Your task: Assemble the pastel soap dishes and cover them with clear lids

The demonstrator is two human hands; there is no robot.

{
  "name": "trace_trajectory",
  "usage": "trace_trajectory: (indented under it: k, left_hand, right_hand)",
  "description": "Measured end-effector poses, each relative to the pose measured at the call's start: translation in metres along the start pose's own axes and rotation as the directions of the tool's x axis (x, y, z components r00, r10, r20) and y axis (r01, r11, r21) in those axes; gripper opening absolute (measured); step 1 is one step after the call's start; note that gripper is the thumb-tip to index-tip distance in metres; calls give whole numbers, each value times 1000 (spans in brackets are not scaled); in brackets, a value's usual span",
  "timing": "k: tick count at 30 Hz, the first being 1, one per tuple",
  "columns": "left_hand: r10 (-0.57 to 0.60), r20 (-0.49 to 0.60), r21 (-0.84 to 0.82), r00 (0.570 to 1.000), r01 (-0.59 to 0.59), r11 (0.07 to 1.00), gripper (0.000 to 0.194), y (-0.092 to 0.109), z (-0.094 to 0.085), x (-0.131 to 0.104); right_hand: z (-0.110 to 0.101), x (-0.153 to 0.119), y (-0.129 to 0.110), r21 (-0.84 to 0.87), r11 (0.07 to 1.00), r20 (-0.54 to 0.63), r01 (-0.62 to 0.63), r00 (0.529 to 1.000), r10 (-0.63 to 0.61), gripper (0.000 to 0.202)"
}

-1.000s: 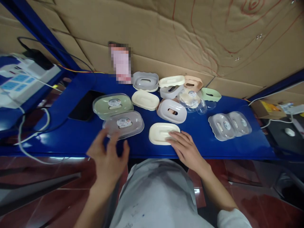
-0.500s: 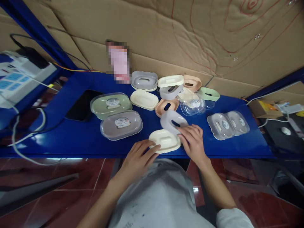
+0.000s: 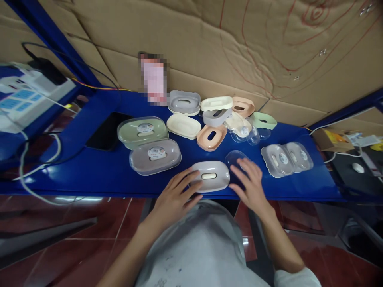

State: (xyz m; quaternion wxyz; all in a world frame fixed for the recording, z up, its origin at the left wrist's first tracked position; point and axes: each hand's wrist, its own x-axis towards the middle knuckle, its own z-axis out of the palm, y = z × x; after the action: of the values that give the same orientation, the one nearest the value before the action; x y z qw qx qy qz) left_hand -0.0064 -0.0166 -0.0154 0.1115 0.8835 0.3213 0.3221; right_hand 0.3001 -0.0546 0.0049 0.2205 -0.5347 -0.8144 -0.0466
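A grey soap dish tray with a slot in its middle sits over a cream base near the front edge of the blue table. The cream base shows through the slot. Spread fingers of my left hand rest at the tray's left end. To the right of the tray, my right hand has its fingers apart. Its fingertips overlap a clear plastic lid; whether they touch it I cannot tell.
Lidded soap dishes in green and grey lie to the left, near a black phone. Behind are loose trays, including an orange one, and several clear lids. A lidded double dish lies right.
The grey tray has come down onto the cream base, and my right hand has let go of it and shifted slightly right. A clear lid now shows by that hand.
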Motion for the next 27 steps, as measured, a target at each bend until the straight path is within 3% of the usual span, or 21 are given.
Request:
trace_trajectory:
  k: [3, 5, 7, 9, 12, 15, 21, 27]
  left_hand:
    - [-86, -32, -65, 996, 84, 994, 28, 0, 0, -2]
    - [-157, -28, -131, 987, 152, 980, 27, 0, 0, -3]
    - [-209, 11, -210, 978, 207, 956, 36, -2, -2, -3]
    - [-252, 53, -274, 966, 257, 927, 56, -4, -3, -2]
    - [-302, 97, -319, 948, 317, 893, 81, -7, -5, -2]
    - [-317, 146, -324, 937, 348, 879, 85, -9, -7, -3]
    - [-300, 162, -308, 940, 337, 890, 79, -9, -7, -2]
    - [-267, 152, -307, 952, 302, 902, 71, -11, -5, -3]
  right_hand:
    - [-9, -4, 24, -46, 971, 6, -235, 972, 235, 62]
    - [-13, -6, 27, 77, 959, 10, -274, 962, 274, 58]
    - [-15, -4, 19, 244, 944, 27, -221, 975, 221, 56]
    - [-14, 3, 2, 348, 933, 64, -94, 995, 77, 56]
    - [-6, 21, -24, 333, 933, 100, 136, 979, -179, 51]
    - [5, 36, -38, 246, 926, 123, 287, 938, -324, 46]
    - [17, 34, -29, 179, 917, 103, 356, 920, -377, 51]
    - [14, 26, -32, 116, 943, 118, 312, 938, -325, 51]
